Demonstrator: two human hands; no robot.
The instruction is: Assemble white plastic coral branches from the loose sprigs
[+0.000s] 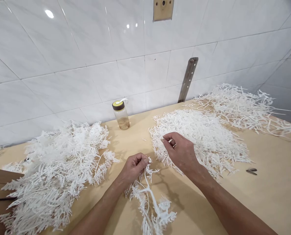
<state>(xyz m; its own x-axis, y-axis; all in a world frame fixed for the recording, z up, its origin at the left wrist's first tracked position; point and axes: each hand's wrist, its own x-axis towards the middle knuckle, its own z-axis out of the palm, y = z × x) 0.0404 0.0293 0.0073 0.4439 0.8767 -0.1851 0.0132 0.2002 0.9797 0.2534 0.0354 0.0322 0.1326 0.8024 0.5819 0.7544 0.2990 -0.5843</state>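
My left hand (133, 169) is closed in a pinch on the upper end of a white plastic branch (156, 207), whose forked stem and frilly tufts hang down below the fingers. To the right and slightly farther off, my right hand (181, 151) has thumb and forefinger pressed together. Whatever sits between those fingertips is too small to make out. Under and behind the right hand spreads a pile of small white sprigs (209, 137) on the wooden table (277, 163). At left lies a taller heap of white frilly branches (59, 169).
A clear bottle (123, 119) with a yellow and black lid stands near the tiled wall (125, 75). A perforated metal strip (188, 80) leans there. Thin white stems (240, 104) lie back right, two dark seed-like bits (252, 171) at right, a cardboard box (3, 179) at left.
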